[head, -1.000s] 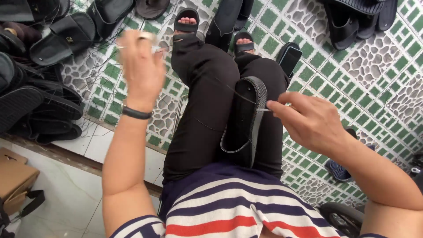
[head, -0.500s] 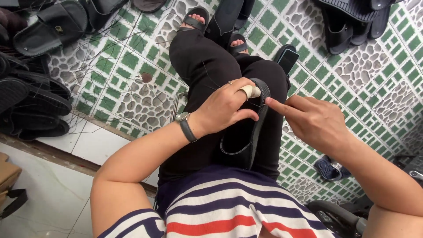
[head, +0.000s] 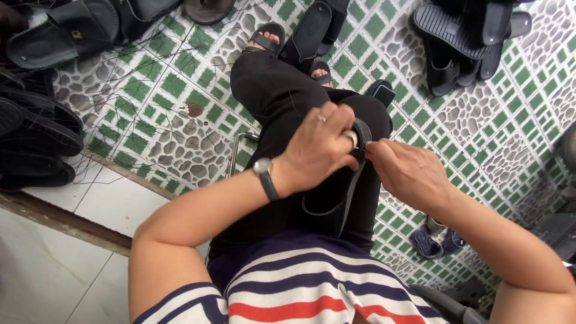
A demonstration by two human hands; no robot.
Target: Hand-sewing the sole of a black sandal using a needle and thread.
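She sits with a black sandal (head: 336, 204) stood on edge across her lap, sole turned toward her right knee. Her left hand (head: 315, 150) wraps over the top end of it, grip closed on the sandal, a pale thimble-like ring on one finger and a watch (head: 265, 178) on the wrist. Her right hand (head: 411, 174) comes in from the other side, fingertips pinched together right against the same top end; whether they pinch a needle, thread or the sandal's edge I cannot tell, as the left hand covers the spot.

The risk, as I judge it, sits in that crowded point where both hands meet. If a needle is being worked there, a push through stiff rubber could slip and catch a left finger not covered by the ring. The sandal rests only on her thighs, so a hard tug might tip it off onto the tiled floor (head: 180, 132), which is strewn with loose thread ends. Piles of black sandals (head: 42, 114) lie along the floor's left edge, more (head: 462, 36) at the top right corner.
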